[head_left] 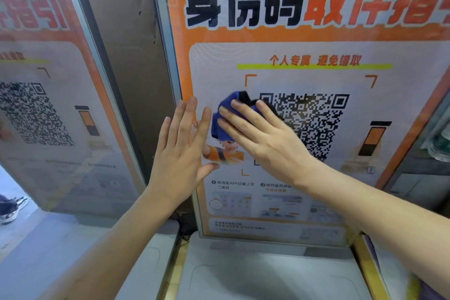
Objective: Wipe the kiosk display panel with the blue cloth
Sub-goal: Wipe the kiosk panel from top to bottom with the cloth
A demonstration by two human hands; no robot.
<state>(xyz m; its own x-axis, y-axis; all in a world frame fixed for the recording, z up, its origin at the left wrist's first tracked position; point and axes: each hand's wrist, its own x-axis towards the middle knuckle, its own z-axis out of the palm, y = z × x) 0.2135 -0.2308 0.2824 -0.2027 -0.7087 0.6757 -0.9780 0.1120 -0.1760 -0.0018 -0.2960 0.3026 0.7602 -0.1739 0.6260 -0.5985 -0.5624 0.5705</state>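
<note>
The kiosk display panel [304, 51] stands upright in front of me, orange and white with large characters and a QR code [316, 124] in its middle. My right hand [265, 139] lies flat on the blue cloth [225, 117], pressing it against the panel just left of the QR code. Most of the cloth is under the fingers; its upper left edge shows. My left hand [182, 143] is open with fingers spread, palm against the panel's left edge beside the cloth.
A second, similar panel [48, 109] stands angled at the left, with brown cardboard [131, 56] between the two. A white kiosk base [267, 273] lies below the panel. Someone's shoe [12, 209] shows on the floor at far left.
</note>
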